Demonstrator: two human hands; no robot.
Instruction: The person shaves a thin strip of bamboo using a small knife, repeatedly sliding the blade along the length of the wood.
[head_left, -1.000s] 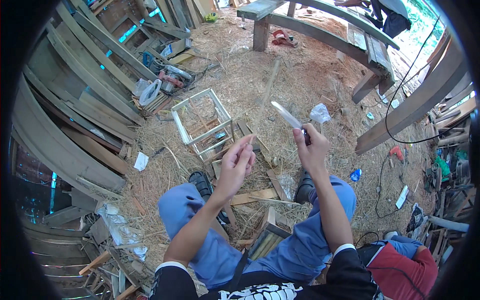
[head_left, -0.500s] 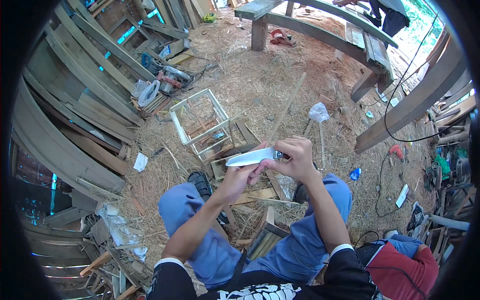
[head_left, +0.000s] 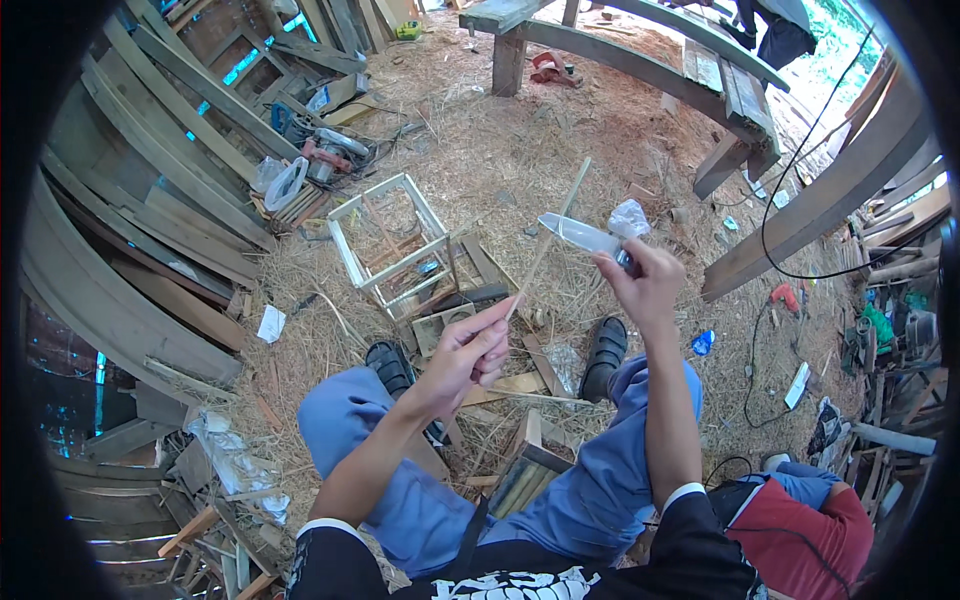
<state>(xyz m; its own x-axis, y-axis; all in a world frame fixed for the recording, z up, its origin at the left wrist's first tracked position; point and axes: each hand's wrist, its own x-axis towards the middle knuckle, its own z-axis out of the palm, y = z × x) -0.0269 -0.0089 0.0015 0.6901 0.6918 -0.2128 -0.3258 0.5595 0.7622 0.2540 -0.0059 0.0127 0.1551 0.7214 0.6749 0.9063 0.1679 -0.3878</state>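
A thin, pale wooden strip (head_left: 536,265) slants up and away from my left hand (head_left: 466,356), whose fingers are closed around its near end. In my right hand (head_left: 646,284) is a knife (head_left: 582,236), gripped by its handle. The broad, shiny blade points left and crosses in front of the strip's upper part; whether it touches the strip I cannot tell. Both hands are raised above my parted knees. Just beyond my left hand, a pale wooden frame (head_left: 428,209) stands on the ground.
Shavings and wood scraps cover the ground. Power tools (head_left: 328,155) lie by planks leaning at left. A timber bench (head_left: 620,55) stands at the back, with a person (head_left: 785,35) beyond. Another person in red (head_left: 800,530) is close at lower right. A black cable (head_left: 765,225) hangs at right.
The knife has moved right and away from my left hand, its blade now tipped upward to the left. My hands, close together before, are now apart.
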